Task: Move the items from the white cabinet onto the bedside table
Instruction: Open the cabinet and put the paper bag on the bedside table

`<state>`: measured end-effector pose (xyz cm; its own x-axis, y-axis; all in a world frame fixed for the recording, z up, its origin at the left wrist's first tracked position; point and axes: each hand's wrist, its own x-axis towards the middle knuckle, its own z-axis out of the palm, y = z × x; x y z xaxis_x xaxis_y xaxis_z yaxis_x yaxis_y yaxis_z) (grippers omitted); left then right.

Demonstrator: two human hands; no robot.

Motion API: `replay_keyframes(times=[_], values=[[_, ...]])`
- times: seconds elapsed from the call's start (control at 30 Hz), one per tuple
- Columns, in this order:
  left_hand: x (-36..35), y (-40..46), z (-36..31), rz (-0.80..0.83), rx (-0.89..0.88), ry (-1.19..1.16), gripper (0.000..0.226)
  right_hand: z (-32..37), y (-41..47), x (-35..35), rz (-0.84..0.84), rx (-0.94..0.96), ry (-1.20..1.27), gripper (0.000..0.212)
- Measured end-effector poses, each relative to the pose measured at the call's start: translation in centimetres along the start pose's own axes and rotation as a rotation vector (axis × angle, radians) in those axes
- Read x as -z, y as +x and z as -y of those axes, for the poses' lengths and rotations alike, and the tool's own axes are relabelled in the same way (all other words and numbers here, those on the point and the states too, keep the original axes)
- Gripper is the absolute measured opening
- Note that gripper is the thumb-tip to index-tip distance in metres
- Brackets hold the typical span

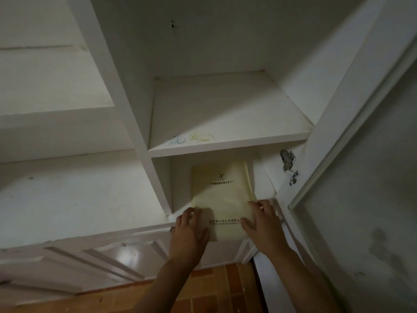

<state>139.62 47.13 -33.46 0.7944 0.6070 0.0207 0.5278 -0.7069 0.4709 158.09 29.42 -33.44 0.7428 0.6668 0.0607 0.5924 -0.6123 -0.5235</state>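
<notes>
A pale yellow booklet [222, 195] with dark printed lines lies in the lower compartment of the white cabinet [144, 123], its near end sticking out past the shelf edge. My left hand [190, 231] lies on its near left corner with fingers spread flat. My right hand [259, 222] holds its near right edge, fingers on top; whether the thumb goes under the booklet is hidden. The bedside table is out of view.
The upper shelf [225, 114] bears only crayon scribbles [191, 138] at its front. The open cabinet door [352, 168] with a metal hinge [287, 163] stands close on the right. Closed white panelled doors [67, 263] lie on the left; orange tiled floor [216, 288] below.
</notes>
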Motion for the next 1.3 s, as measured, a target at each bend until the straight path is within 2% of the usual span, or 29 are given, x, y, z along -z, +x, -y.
replay_keyframes(times=[0.17,0.43,0.53,0.63,0.7,1.03,1.2,1.3], values=[[-0.4,-0.3,-0.5,-0.009,0.013,0.001,0.064,0.7,-1.0,-0.9,0.157,-0.076,0.218,0.063],[-0.7,-3.3,-0.9,-0.026,0.037,-0.228,0.045,0.5,-3.8,-1.7,0.128,-0.084,0.291,0.055],[-0.9,-3.8,-0.7,-0.052,0.085,-0.333,0.046,-0.2,-3.8,-1.8,0.113,-0.119,0.393,0.066],[-0.6,-3.2,-1.0,-0.005,0.145,-0.382,0.056,0.7,-2.5,-1.3,0.133,-0.145,0.489,0.082],[-0.3,-2.5,-1.3,0.011,0.162,-0.408,0.060,1.4,-1.5,-1.3,0.148,-0.153,0.504,0.085],[-1.1,-1.4,-1.4,-0.006,0.232,-0.485,0.058,2.1,-1.9,-3.1,0.117,-0.187,0.523,0.078],[-2.3,-3.2,-0.3,-0.018,0.293,-0.579,0.052,1.0,-4.0,-3.0,0.137,-0.204,0.560,0.065],[-2.1,-3.3,-0.4,0.000,0.307,-0.577,0.044,0.9,-4.3,-3.0,0.104,-0.229,0.577,0.070]])
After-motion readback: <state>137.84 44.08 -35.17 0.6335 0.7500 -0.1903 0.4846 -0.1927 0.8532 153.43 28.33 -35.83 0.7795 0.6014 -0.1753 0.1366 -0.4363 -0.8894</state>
